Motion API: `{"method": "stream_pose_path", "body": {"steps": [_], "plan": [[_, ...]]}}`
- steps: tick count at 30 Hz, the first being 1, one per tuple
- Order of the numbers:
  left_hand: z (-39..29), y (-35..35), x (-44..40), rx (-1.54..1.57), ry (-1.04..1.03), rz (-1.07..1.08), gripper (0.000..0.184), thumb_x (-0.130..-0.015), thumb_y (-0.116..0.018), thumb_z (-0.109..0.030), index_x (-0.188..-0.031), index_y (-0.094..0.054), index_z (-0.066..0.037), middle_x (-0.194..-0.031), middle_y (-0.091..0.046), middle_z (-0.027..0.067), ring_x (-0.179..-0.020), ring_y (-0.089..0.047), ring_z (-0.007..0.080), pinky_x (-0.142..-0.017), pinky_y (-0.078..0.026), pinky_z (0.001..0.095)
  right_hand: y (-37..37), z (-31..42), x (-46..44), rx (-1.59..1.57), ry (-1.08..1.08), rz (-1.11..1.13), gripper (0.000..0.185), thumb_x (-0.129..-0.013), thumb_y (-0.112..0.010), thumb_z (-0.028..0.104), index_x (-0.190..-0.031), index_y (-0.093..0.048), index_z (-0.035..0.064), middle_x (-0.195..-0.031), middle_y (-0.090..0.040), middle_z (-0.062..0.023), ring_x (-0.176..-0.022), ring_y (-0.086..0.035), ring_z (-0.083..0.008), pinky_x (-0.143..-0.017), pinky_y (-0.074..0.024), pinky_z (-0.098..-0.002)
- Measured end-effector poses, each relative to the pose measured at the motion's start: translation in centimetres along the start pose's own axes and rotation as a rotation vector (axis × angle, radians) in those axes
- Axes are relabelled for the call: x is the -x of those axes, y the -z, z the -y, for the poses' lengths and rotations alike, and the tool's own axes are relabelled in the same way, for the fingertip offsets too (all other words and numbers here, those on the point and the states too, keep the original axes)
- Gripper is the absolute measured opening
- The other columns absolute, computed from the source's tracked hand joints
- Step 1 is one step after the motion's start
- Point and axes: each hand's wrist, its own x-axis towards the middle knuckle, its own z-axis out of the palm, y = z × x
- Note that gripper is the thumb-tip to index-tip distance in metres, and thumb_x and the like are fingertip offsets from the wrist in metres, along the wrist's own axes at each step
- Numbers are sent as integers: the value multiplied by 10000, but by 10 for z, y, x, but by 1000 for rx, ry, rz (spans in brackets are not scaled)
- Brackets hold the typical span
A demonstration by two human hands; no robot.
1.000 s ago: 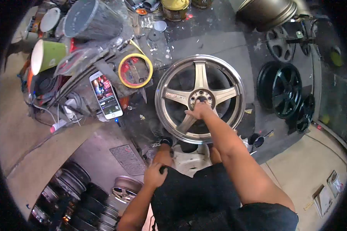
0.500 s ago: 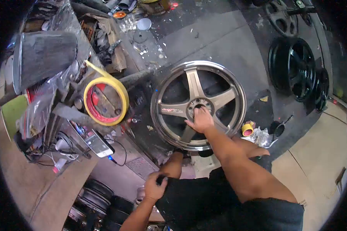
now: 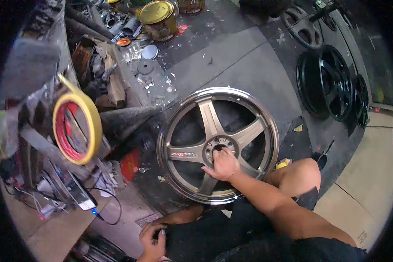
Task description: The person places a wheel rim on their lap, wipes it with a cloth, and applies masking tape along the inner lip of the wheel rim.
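A bronze five-spoke alloy wheel (image 3: 211, 120) with a polished lip is in front of me, its face toward me. My right hand (image 3: 225, 165) is at its hub, fingers hooked into the centre hole and thumb out to the side. Red and white lettering marks the left spoke. My left hand (image 3: 153, 241) is beside my dark shorts at the lower left, fingers curled. A dark patch shows between its thumb and fingers; I cannot make out whether it is something held. The wheel's underside is hidden.
At left, a yellow masking tape roll (image 3: 95, 126) hangs above clutter and a phone (image 3: 81, 192) on a cable. Paint cans (image 3: 159, 22) stand at the back. Black wheels (image 3: 325, 83) are at right. A small yellow tape roll (image 3: 283, 164) is partly behind my knee.
The view has shifted, so the wheel appears lower and the hanging tape further left. My right knee now shows beside the wheel. My right hand remains at the hub.
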Motion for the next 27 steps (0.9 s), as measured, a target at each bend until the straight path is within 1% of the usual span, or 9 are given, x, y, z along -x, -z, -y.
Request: {"method": "stream_pose_path", "body": {"steps": [2, 6, 8, 14, 15, 18, 22, 24, 27], "plan": [[-10, -9, 11, -81, -84, -16, 136, -852, -659, -100, -923, -704, 7, -897, -708, 159, -883, -668, 308, -813, -507, 393, -1, 0, 1, -40, -9, 0, 795, -957, -555, 680, -1088, -603, -103, -993, -702, -274, -1062, -661, -397, -1159, -365, -465], [-31, -32, 37, -279, -263, -84, 64, -819, -657, -50, -866, -699, -40, -887, -718, 136, -859, -664, 346, -846, -498, 439, 1, 2, 6, -57, -12, 0, 800, -953, -560, 682, -1068, -609, -108, -969, -709, -281, -1070, -660, -402, -1157, -365, -454], [-28, -42, 51, -306, -345, -149, 93, -810, -673, -84, -885, -715, -49, -888, -716, 126, -845, -666, 346, -840, -503, 435, -2, 2, 8, -64, -13, -7, 816, -949, -564, 681, -1074, -616, -123, -956, -715, -288, -1096, -653, -405, -1153, -366, -449], [-27, -88, 102, -332, -516, -440, 122, -808, -698, -91, -922, -738, -75, -895, -719, 100, -869, -669, 326, -860, -485, 421, 3, -10, 22, 44, 126, 150, 1072, -935, -481, 776, -1320, -517, -224, -1235, -665, -354, -1273, -600, -458, -1240, -279, -458], [-28, -96, 104, -322, -526, -529, 119, -814, -704, -89, -927, -740, -79, -897, -721, 99, -880, -668, 322, -864, -478, 414, -5, -15, 22, 87, 143, 119, 1088, -926, -485, 791, -1351, -504, -211, -1299, -644, -364, -1328, -575, -455, -1254, -265, -474], [-30, -106, 118, -472, -559, -555, 103, -818, -705, -56, -918, -725, -74, -917, -727, 106, -910, -670, 332, -870, -489, 435, 19, -23, 13, -24, 134, 350, 1076, -882, -539, 812, -1429, -524, -113, -1365, -637, -323, -1311, -604, -430, -1163, -428, -462], [-37, -114, 132, -562, -626, -583, 117, -817, -733, -81, -934, -739, -94, -917, -730, 83, -907, -666, 314, -869, -480, 429, 98, -31, 40, 140, 225, 388, 847, -917, -650, 667, -1383, -607, -39, -1315, -673, -292, -1224, -657, -420, -1059, -502, -478], [-30, -122, 138, -571, -654, -482, 134, -809, -754, -100, -942, -748, -100, -932, -732, 61, -897, -659, 298, -859, -472, 431, 156, -22, 79, 136, 207, 325, 787, -930, -687, 598, -1439, -578, 6, -1339, -662, -286, -1244, -645, -422, -1066, -499, -472], [-33, -141, 152, -601, -690, -429, 131, -802, -767, -117, -932, -756, -111, -947, -738, 42, -893, -648, 274, -859, -455, 417, 205, -32, 130, 69, 356, 93, 737, -969, -676, 526, -1482, -533, 18, -1354, -669, -256, -1263, -644, -394, -1075, -494, -468]]}}
